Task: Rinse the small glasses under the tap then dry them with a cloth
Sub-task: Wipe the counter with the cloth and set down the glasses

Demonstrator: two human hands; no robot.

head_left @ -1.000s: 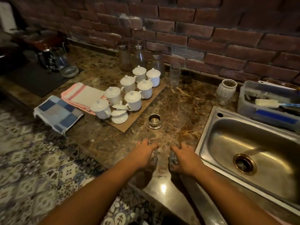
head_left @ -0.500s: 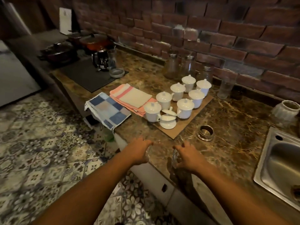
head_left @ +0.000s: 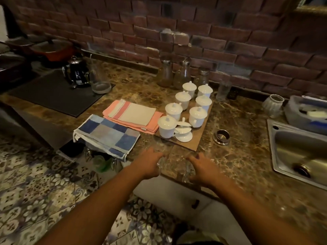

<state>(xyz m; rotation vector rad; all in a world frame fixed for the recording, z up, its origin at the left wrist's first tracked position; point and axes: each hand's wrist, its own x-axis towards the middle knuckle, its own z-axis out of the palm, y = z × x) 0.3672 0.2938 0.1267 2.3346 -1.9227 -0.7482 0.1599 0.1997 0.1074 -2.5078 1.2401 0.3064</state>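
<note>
Pretty dim, warm light overall. Motion blur smears the brick wall (head_left: 194, 32) and both hands; wide-angle bending near the sink (head_left: 299, 152), which catches soft glare. Corners go dark.

Each hand — left hand (head_left: 149, 162), right hand (head_left: 203, 167) — grips a small glass (head_left: 161, 162) above the countertop (head_left: 238, 156).

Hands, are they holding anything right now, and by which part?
Each seems to hold a small clear glass by its side: left hand on one glass, right hand on another. Blur hides the exact finger placement.
</note>
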